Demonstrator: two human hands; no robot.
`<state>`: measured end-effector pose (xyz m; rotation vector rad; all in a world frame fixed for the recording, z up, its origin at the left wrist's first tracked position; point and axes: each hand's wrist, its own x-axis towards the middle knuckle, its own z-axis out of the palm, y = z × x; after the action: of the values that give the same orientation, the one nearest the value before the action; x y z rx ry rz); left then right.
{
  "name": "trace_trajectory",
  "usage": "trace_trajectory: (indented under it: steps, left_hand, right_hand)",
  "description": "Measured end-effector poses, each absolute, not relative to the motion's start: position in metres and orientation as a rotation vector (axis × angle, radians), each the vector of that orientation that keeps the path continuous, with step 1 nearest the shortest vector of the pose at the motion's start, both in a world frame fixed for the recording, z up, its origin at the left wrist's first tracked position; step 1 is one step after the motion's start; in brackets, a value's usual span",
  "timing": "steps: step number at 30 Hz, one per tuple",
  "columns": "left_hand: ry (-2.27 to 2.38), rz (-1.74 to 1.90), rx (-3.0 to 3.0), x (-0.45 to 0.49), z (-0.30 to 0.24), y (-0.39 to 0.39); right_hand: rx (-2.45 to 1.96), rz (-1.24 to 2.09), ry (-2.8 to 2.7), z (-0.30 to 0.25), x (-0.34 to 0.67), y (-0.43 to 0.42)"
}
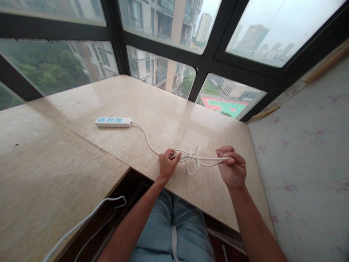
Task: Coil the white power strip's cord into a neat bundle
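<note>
A long white plastic-coated cord [194, 157], gathered into a loose, tangled bundle of loops, was at the centre of the frame, slightly right and low. The left hand [169, 165] had its grip clamped on the bundle's left end, thumb against fingers; the right hand [233, 168], right of centre, had its grip closed on the looped right end, which was drawn out nearly straight. From the left hand the cord curved up and left to a white rectangular power strip [112, 123] with three pale-blue socket panels, lying left of centre on a beige, marble-patterned counter [220, 133]. At the lower left, a thick white cable [81, 221] hung over a dark opening beside the counter's edge. Blue-grey trousers [169, 233] filled the bottom centre. Black-framed windows [209, 62] spanned the top, and a pale flower-patterned wall [302, 171] stood at the right.
</note>
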<state>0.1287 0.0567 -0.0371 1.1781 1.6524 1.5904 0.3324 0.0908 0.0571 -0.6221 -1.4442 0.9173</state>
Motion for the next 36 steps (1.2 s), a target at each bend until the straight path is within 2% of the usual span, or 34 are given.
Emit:
trace_trajectory:
  steps: [10, 13, 17, 24, 30, 36]
  left_hand:
    - [1.778, 1.529, 1.237, 0.13, -0.041, 0.059]
    - [1.786, 1.515, 1.273, 0.13, -0.041, 0.059]
    - [1.804, 1.508, 1.319, 0.129, -0.04, 0.059]
    - [1.773, 1.506, 1.358, 0.13, -0.037, 0.057]
    - [1.79, 1.478, 1.355, 0.129, -0.04, 0.057]
    - [1.78, 1.494, 1.363, 0.129, -0.039, 0.057]
  right_hand:
    - [-0.861, 0.979, -1.18, -0.01, 0.381, 0.107]
    - [-1.022, 0.912, -1.311, -0.008, 0.398, 0.1]
    - [-1.113, 0.817, -1.704, 0.023, 0.41, 0.085]
    - [-0.95, 0.289, -2.213, 0.069, 0.363, 0.062]
    - [-1.086, -0.158, -2.579, 0.057, 0.305, 0.073]
    - [-0.952, -0.305, -2.594, 0.05, 0.301, 0.078]
